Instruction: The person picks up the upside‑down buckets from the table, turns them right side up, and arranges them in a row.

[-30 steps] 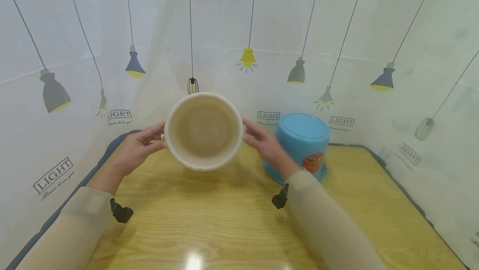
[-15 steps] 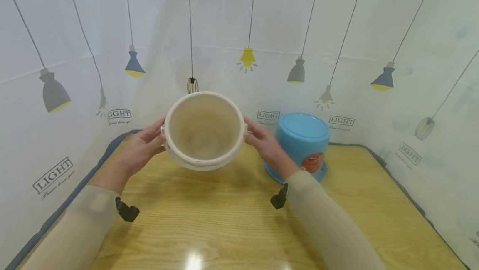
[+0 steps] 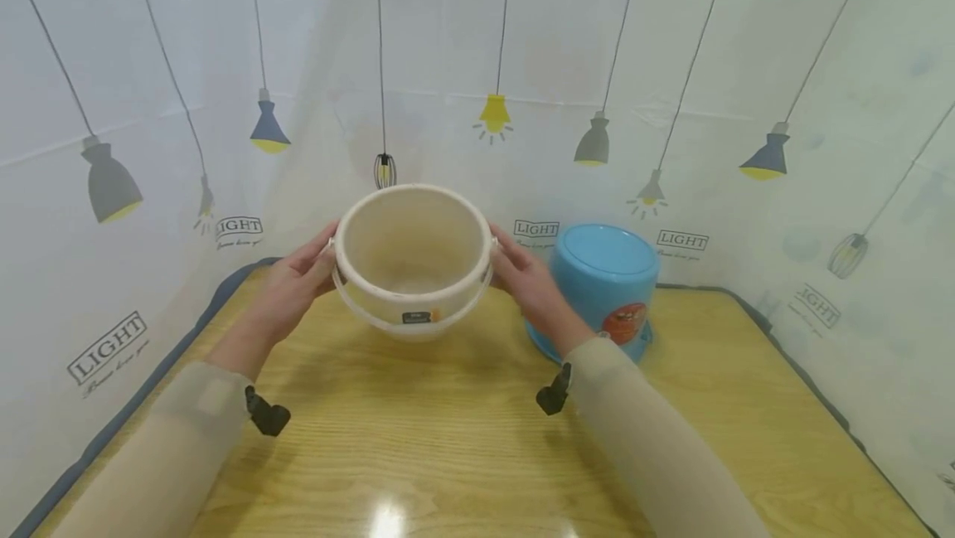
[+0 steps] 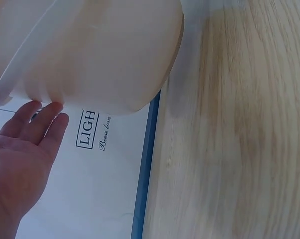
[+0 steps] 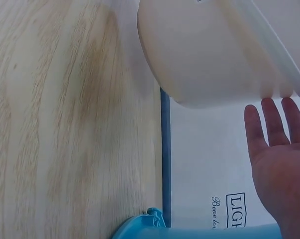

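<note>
A cream-white plastic bucket (image 3: 384, 306) is held above the table in the head view, tipped a little so its inside shows. Its thin handle (image 3: 369, 318) hangs across the front, over a small dark label. My left hand (image 3: 294, 281) holds the left side at the rim, by the handle joint. On the opposite side my right hand (image 3: 525, 285) grips it likewise. Both wrist views show the bucket wall (image 4: 110, 59) with fingertips against it beneath the rim; the thumbs are mostly out of those views. The bucket's underside hangs clear of the wood.
A blue bucket (image 3: 597, 293) with a red sticker stands upside down at the back right, just behind my right wrist. The wood-grain table (image 3: 418, 438) stretches below, edged in dark blue. A white curtain (image 3: 448, 41) printed with lamps surrounds the far sides.
The white bucket has tilted from mouth facing me to more upright. Its front wall, label and handle have come into view. My left hand has shifted slightly right and up.
</note>
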`<state>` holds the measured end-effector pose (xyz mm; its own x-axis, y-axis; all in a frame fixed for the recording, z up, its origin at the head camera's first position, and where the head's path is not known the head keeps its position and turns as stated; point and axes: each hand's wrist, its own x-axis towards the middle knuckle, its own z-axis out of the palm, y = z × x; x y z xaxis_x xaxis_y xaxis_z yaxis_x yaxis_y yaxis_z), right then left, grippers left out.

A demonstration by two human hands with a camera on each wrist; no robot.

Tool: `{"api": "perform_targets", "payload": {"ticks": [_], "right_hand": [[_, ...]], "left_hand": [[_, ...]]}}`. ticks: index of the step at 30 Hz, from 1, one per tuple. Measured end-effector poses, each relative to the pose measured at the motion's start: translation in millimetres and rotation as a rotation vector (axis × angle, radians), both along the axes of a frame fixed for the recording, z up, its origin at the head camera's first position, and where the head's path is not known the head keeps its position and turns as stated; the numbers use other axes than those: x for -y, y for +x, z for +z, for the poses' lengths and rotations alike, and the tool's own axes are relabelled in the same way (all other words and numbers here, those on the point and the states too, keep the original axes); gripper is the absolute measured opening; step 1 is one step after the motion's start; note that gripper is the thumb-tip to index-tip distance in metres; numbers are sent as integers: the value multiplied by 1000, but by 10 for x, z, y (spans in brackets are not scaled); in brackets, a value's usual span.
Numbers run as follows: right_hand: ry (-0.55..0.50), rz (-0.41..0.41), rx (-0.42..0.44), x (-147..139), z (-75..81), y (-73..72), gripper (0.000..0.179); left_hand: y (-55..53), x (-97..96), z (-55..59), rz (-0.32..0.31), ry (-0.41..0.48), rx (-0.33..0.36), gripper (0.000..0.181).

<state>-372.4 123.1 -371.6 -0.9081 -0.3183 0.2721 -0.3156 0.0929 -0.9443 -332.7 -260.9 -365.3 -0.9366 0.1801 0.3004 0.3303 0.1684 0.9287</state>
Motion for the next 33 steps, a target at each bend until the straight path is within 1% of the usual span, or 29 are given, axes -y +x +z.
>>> {"api": "perform_targets", "payload": {"ticks": [2, 5, 7, 9, 11, 13, 15, 20, 25, 29, 33], "right_hand": [[-10, -14, 1, 19, 3, -2, 48], [-15, -40, 6, 47, 7, -14, 47], [-12, -57, 13, 65, 8, -32, 47], [-4, -76, 21, 81, 5, -59, 47], [2, -93, 33, 95, -1, -89, 46], [0, -101, 41, 107, -13, -127, 45], [-4, -111, 51, 118, -27, -162, 44], [-27, -106, 68, 135, -65, -227, 44], [-41, -104, 93, 144, -83, -265, 45], [-54, -88, 129, 153, -80, -306, 48], [-64, -68, 164, 155, -78, -351, 48]], "left_hand": [[-24, -12, -2, -7, 30, 4, 58], [-69, -32, -6, 0, 46, 19, 59], [-103, -43, -7, 13, 35, 33, 59], [-138, -54, -6, 40, 3, 51, 60], [-176, -62, -4, 49, -16, 68, 61], [-212, -72, 0, 56, -22, 82, 62], [-248, -80, -4, 50, -6, 94, 62], [-323, -113, -26, 38, 20, 111, 62], [-388, -133, -80, 25, 44, 139, 63], [-405, -132, -123, 16, 68, 168, 63], [-394, -147, -139, 19, 85, 174, 63]]}}
